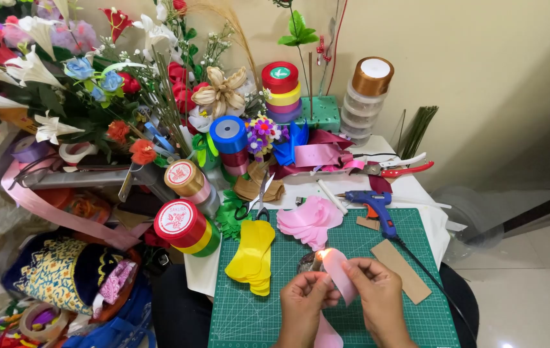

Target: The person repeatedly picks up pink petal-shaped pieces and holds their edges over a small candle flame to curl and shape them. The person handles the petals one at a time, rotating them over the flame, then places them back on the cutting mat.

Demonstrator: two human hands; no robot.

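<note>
While both hands pinch a pink petal [338,274] between their fingers, left hand [304,303] and right hand [378,299] hold its tip at a small flame [324,252]; yellow petals [252,256] lie left of the fingers on the green mat [352,241].

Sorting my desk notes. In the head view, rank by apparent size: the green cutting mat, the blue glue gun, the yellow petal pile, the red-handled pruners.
1. Green cutting mat, by far.
2. Yellow petal pile.
3 and 4. Blue glue gun and red-handled pruners look alike; the pruners lie farther away, so unranked.
</note>
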